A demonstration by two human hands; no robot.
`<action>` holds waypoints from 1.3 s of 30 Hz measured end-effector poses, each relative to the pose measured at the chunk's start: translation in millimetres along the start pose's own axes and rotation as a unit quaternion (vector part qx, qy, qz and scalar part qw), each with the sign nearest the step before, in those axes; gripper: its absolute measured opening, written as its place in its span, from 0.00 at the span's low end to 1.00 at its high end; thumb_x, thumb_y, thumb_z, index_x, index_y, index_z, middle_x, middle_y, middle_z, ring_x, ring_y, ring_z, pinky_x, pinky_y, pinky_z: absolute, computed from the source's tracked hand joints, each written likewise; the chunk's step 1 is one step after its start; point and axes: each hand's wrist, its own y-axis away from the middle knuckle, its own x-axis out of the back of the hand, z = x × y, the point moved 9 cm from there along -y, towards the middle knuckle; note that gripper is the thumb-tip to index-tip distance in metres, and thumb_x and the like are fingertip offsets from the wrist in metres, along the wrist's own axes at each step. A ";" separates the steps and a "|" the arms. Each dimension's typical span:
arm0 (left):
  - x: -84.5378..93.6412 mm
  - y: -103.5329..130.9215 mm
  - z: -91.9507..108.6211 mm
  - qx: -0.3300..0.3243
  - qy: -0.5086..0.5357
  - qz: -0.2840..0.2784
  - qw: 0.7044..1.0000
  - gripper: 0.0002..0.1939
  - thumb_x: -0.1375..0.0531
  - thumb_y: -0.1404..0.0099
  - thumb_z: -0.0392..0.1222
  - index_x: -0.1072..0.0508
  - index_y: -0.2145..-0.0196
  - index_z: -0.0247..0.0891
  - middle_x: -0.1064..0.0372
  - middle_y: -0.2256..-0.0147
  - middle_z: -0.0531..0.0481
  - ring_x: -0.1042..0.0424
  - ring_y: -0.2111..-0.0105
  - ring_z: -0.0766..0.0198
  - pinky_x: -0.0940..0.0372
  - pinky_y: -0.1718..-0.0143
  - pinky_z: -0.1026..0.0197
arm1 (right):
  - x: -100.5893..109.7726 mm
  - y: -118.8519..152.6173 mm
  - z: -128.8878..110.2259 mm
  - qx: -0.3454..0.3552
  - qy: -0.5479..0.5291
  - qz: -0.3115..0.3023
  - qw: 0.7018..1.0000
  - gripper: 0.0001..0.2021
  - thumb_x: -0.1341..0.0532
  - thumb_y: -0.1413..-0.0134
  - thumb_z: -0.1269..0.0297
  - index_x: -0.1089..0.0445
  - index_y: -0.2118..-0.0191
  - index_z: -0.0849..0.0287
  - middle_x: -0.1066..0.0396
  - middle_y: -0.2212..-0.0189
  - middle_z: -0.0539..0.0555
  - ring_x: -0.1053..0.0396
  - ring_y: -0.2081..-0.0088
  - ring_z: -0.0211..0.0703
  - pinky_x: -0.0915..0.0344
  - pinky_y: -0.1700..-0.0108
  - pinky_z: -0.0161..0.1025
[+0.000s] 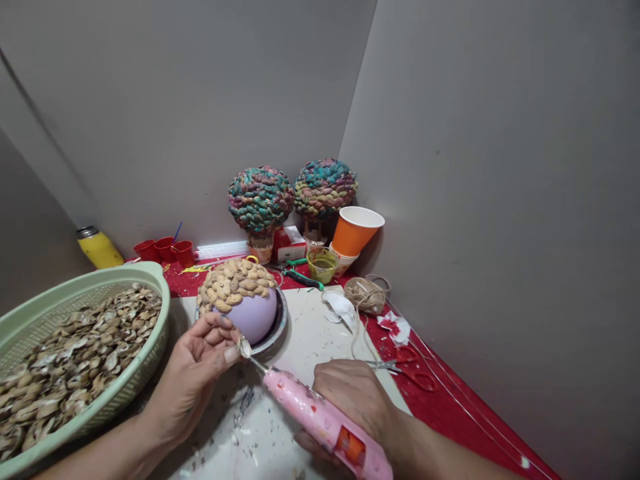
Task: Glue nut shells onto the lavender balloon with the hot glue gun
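Peanut shell (245, 347), a small open piece with its pale hollow showing, sits pinched between the thumb and fingertips of the left hand (193, 377), just in front of the lavender ball (254, 319) and right at the metal nozzle (259, 365) of a pink glue gun (305, 400). The right hand (353, 393) grasps the gun from its side, though its lower fingers and any trigger are hidden. The shell should be almost weightless, stiff but brittle, with a rough skin that gives decent grip; a light hold at its outer edges, opposite the nozzle, would suit it, since a hard squeeze could crack it and the metal is probably hot. The ball rests in a round metal bowl (283, 320) on the pale board (320, 320); its bare part looks smooth and likely slippery, perhaps thin-walled like a balloon, so steadying it by the knobbly peanut-shell covering (235, 283) or by the bowl seems safer. The gun looks rigid and is best taken by its plastic body. More loose shells (95, 347) fill the green perforated basket (145, 363) at left.
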 end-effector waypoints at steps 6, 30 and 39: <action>-8.7 7.0 10.2 0.004 0.018 -0.017 1.000 0.14 0.31 0.46 0.35 0.29 0.62 0.40 0.29 0.67 0.53 0.30 0.68 0.70 0.33 0.62 0.68 | 8.4 -9.1 5.2 -0.008 0.009 0.001 1.000 0.17 0.53 0.34 0.58 0.40 0.74 0.56 0.44 0.84 0.46 0.51 0.82 0.38 0.59 0.77 0.40; 12.8 26.9 83.9 -0.154 0.057 0.063 0.984 0.13 0.31 0.47 0.33 0.28 0.65 0.40 0.31 0.67 0.53 0.30 0.65 0.68 0.29 0.61 0.69 | -28.1 -18.3 4.0 -0.070 -0.144 -0.270 0.949 0.14 0.31 0.51 0.65 0.33 0.59 0.55 0.28 0.62 0.50 0.30 0.62 0.43 0.37 0.60 0.35; 15.2 27.3 86.8 -0.168 0.042 0.074 0.982 0.12 0.32 0.46 0.34 0.28 0.65 0.40 0.31 0.66 0.52 0.31 0.65 0.67 0.30 0.61 0.69 | -5.4 -92.4 80.2 -0.098 -0.232 -0.029 0.967 0.33 0.36 0.46 0.51 0.46 0.38 0.54 0.47 0.38 0.62 0.49 0.38 0.53 0.49 0.38 0.52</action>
